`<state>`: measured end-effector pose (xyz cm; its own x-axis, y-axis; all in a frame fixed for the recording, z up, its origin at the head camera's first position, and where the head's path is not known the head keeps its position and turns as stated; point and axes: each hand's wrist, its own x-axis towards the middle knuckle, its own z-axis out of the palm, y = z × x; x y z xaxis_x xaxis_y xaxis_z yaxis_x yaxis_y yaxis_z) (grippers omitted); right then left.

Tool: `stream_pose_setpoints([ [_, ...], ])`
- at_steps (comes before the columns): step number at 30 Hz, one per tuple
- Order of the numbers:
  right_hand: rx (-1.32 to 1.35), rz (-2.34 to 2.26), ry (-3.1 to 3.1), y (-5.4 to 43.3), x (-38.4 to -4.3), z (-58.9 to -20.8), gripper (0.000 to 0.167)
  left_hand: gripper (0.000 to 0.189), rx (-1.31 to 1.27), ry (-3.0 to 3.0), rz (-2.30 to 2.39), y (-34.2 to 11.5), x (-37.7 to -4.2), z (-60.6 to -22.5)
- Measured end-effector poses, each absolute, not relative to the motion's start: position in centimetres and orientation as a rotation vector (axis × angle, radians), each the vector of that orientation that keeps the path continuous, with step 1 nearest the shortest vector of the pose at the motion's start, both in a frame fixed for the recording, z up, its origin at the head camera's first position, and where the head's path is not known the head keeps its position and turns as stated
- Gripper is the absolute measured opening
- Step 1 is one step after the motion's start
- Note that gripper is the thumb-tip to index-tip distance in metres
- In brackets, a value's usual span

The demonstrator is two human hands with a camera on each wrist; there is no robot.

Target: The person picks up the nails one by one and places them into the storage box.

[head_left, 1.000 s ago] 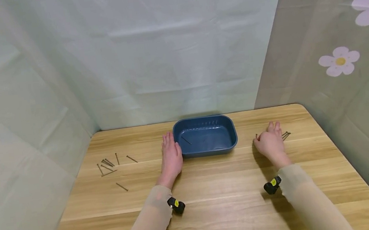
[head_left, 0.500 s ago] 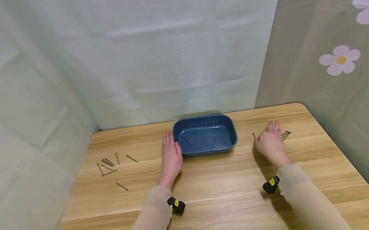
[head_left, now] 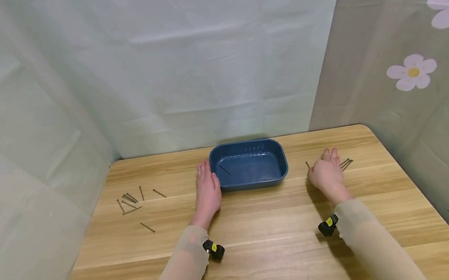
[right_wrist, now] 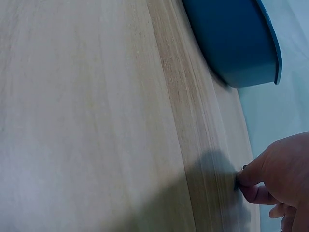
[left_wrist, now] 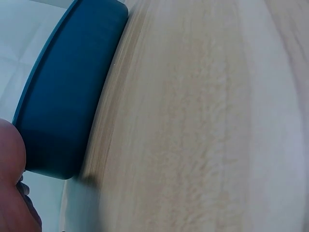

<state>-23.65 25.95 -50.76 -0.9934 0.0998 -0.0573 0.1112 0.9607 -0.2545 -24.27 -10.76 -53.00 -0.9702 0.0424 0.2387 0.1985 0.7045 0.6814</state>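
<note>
- The left hand (head_left: 208, 192) has its fingers straight and close together, lying along the near end of a blue tray (head_left: 250, 184), with its thumb side against the tray wall
- The right hand (head_left: 327, 178) pinches a thin dark nail (head_left: 307, 164) between thumb and forefinger; the nail's small head pokes out past the fingertips, on the side towards the left hand, and the rest of it is mostly covered
- The other fingers of the right hand point away from the person, two of them showing beyond the knuckles in the head view
- The tray sits between the two hands, touching the left one and well apart from the right one
- Inside the tray, at the end beside the left hand, lies a single nail lying aslant (head_left: 225, 170)
- Just to the right of the right hand, a few nails in a small bunch (head_left: 346, 164) lie close together, partly hidden by that hand
- Well to the left of the left hand, a scattered group of nails (head_left: 130, 198) lies on the wooden bench (head_left: 267, 227), some side by side and some crossing at angles
- One separate nail (head_left: 147, 227) lies nearer the person than that group, also left of the left hand
- Behind both hands hangs a pale curtain (head_left: 216, 67)
</note>
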Motion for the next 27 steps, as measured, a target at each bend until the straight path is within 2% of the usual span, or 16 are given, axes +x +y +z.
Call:
stream_pose_setpoints([
  [27,0.123,-0.396,3.097,25.6,-23.47,-51.03,0.044,0.055,-0.185,-2.701,-1.131,-10.84,-24.29,-53.22],
])
